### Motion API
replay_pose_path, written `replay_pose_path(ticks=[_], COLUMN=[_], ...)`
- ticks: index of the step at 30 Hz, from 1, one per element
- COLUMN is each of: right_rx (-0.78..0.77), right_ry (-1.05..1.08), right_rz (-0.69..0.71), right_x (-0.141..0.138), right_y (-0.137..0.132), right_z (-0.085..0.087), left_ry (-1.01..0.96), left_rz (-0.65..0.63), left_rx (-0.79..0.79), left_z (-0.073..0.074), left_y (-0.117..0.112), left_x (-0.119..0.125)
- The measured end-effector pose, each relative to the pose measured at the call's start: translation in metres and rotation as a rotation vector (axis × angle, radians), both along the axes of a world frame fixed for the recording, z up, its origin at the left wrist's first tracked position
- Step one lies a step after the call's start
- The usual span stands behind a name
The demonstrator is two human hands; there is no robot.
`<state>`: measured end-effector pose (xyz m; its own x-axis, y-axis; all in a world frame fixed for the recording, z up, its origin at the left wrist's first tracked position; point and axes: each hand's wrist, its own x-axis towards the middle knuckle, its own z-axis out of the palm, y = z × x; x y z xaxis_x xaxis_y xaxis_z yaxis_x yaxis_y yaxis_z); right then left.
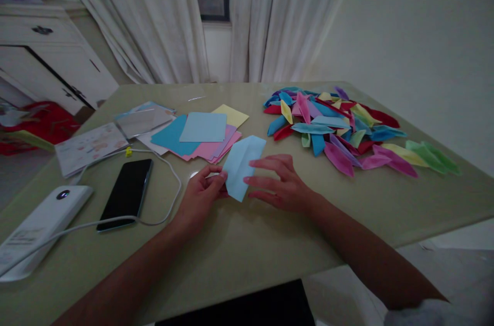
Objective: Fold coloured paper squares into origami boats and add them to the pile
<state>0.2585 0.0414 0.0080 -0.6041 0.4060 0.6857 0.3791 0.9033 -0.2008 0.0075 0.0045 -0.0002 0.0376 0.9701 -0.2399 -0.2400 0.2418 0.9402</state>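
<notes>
A light blue sheet of paper (242, 162), partly folded into a long pointed shape, lies on the green table (247, 243). My left hand (200, 196) pinches its near left edge with fingers closed. My right hand (278, 182) rests on the paper's right side, fingers stretched out flat and pressing it down. Behind the hands lies a stack of square paper sheets (200, 133) in blue, pink and yellow. To the right sits a pile of folded paper pieces (339, 128) in several colours.
A black phone (125, 193) lies at the left, ringed by a white cable (170, 174) that runs to a white power bank (36, 225). Printed sheets (90, 145) lie at the far left. White curtains (165, 17) and a white cabinet (46, 58) stand behind the table.
</notes>
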Motion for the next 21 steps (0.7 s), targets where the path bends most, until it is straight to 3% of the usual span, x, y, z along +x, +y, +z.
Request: replay_pose_path(ticks=[4,11,17,21], right_rx=[0.072,0.121,0.126,0.049], right_ry=[-0.171,-0.098,-0.110,-0.039], right_rz=[0.070,0.037,0.098,0.087], right_x=[-0.009,-0.013,-0.012,-0.016], right_y=[-0.003,-0.002,-0.002,-0.003], right_z=[-0.004,-0.001,-0.002,-0.004], left_ry=[-0.001,-0.060,-0.086,-0.077], left_rz=[-0.036,-0.046,-0.024,-0.028], left_rx=[0.006,0.019,-0.040,-0.048], left_z=[-0.001,-0.004,-0.004,-0.003], left_y=[-0.003,-0.004,-0.005,-0.005], left_x=[0.003,0.003,0.004,0.004])
